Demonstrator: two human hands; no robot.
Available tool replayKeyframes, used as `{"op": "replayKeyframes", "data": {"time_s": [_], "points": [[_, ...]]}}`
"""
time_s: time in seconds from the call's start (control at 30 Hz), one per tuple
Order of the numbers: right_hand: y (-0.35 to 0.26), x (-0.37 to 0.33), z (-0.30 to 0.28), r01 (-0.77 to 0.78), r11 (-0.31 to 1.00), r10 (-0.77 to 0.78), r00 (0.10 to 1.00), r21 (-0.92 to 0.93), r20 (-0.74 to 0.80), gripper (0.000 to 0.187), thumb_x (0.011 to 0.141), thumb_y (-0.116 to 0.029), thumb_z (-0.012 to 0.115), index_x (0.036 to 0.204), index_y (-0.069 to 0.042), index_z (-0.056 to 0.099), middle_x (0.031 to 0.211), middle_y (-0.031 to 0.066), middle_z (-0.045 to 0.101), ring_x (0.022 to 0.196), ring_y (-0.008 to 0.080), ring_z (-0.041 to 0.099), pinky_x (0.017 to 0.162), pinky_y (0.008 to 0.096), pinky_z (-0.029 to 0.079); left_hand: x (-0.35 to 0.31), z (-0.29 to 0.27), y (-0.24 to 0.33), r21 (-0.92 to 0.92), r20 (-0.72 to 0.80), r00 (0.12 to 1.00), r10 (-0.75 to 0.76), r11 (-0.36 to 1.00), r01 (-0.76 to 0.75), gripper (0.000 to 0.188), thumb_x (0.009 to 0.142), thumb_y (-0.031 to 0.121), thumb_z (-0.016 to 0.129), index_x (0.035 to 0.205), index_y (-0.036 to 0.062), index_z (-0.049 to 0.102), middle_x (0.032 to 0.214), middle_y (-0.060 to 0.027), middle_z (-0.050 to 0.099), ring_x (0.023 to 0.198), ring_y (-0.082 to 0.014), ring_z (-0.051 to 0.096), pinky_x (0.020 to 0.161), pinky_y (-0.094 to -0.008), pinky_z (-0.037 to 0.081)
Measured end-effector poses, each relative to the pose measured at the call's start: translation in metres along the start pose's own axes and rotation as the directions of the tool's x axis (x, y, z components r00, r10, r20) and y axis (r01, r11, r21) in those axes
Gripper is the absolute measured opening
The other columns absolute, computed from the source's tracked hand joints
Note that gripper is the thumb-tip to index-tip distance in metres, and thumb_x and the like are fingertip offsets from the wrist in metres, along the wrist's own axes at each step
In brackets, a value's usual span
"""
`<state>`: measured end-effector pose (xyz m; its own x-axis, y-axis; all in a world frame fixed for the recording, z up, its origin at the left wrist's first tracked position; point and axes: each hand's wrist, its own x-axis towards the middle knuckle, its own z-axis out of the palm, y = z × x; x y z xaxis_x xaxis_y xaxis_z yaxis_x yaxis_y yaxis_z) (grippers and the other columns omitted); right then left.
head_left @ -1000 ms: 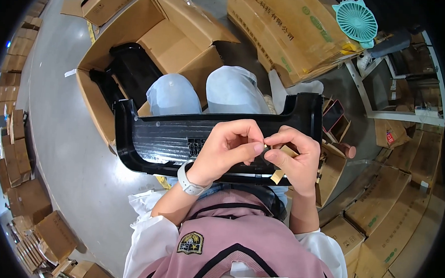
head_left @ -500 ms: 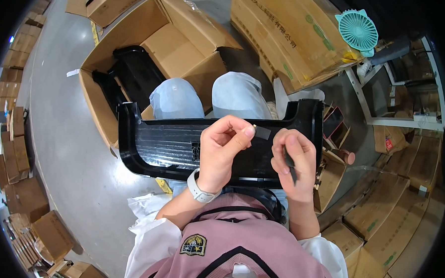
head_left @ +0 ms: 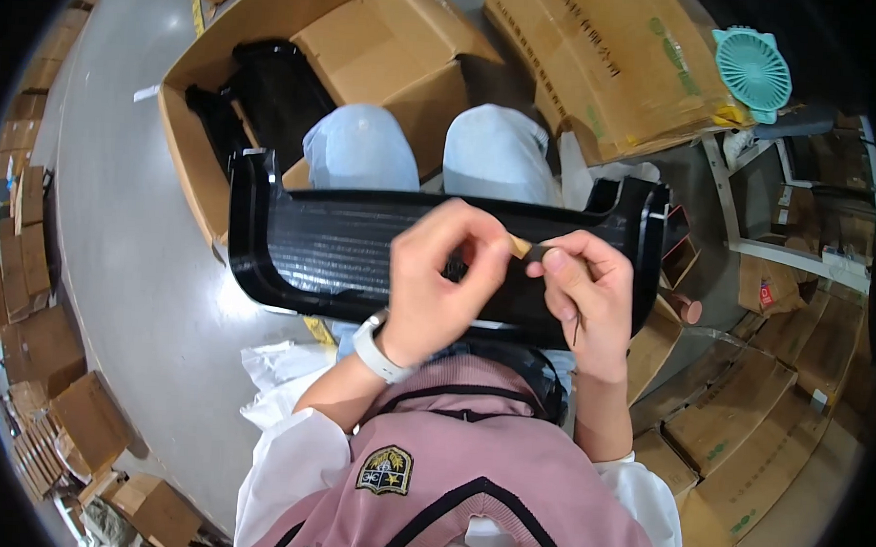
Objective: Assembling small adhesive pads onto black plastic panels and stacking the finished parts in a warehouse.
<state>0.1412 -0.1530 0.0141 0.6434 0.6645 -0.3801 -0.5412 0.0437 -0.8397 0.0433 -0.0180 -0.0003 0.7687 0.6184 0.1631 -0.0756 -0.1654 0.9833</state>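
Note:
Over a long black plastic panel [head_left: 337,240] with raised ends, which lies across my lap, my two hands meet at a small strip [head_left: 537,252], tan at one end and dark grey at the other. My left hand [head_left: 442,288], a pale watch on its wrist, has thumb and forefinger closed at the tan end and is slightly blurred. The dark end is pinched by my right hand [head_left: 595,295]. A thin dark piece [head_left: 577,331] shows under that hand's curled fingers; its kind is hard to make out.
An open cardboard box [head_left: 198,63] with black plastic parts inside stands ahead on the left. Beyond my knees at right lies a large closed carton [head_left: 603,71], with a turquoise fan [head_left: 753,74] on it. Stacked cartons [head_left: 745,414] line the right side.
My right hand has come up to the strip my left hand was holding alone, and now grips its dark end. A tan part shows between the fingers. The view has shifted slightly.

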Motion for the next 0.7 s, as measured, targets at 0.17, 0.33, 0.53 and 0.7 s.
{"op": "replayKeyframes", "data": {"time_s": [0.17,0.33,0.53,0.7], "points": [[0.017,-0.006,0.000,0.350,0.580,-0.447,0.892,-0.736,0.073,0.008,0.076,0.003,0.070,0.082,0.003,0.064,0.072,0.0071,0.065,0.060,0.0115,0.058,0.053,0.0201,0.044,-0.009,-0.066,-0.020,0.183,-0.266,0.955,-0.130,0.966,0.183,0.004,0.083,0.003,0.059,0.083,0.0001,0.056,0.071,0.0002,0.055,0.064,-0.0053,0.049,0.059,-0.0200,0.040],[0.037,-0.005,0.016,0.493,0.214,-0.489,0.801,-0.843,0.344,0.012,0.071,0.002,0.072,0.077,0.000,0.062,0.077,0.0108,0.062,0.060,0.0241,0.062,0.052,0.0281,0.050,-0.034,-0.090,-0.030,0.081,-0.321,0.914,-0.247,0.955,0.287,0.007,0.087,0.006,0.059,0.085,0.0000,0.056,0.077,0.0007,0.054,0.069,-0.0047,0.047,0.064,-0.0185,0.039],[0.031,-0.014,0.031,0.446,0.074,-0.406,0.831,-0.892,0.381,0.012,0.071,0.000,0.071,0.078,0.000,0.061,0.076,0.0103,0.060,0.058,0.0249,0.060,0.050,0.0304,0.050,-0.039,-0.086,-0.031,0.037,-0.311,0.913,-0.264,0.957,0.289,0.006,0.086,0.004,0.059,0.085,-0.0007,0.056,0.077,0.0005,0.055,0.069,-0.0050,0.048,0.065,-0.0183,0.040],[0.042,-0.010,0.033,0.475,0.032,-0.421,0.805,-0.880,0.419,0.012,0.072,0.002,0.070,0.079,0.000,0.061,0.078,0.0105,0.059,0.058,0.0243,0.060,0.050,0.0303,0.050,-0.040,-0.081,-0.034,0.004,-0.301,0.912,-0.280,0.956,0.295,0.005,0.084,0.003,0.060,0.083,-0.0006,0.057,0.073,0.0003,0.056,0.066,-0.0054,0.048,0.063,-0.0190,0.040]]}}
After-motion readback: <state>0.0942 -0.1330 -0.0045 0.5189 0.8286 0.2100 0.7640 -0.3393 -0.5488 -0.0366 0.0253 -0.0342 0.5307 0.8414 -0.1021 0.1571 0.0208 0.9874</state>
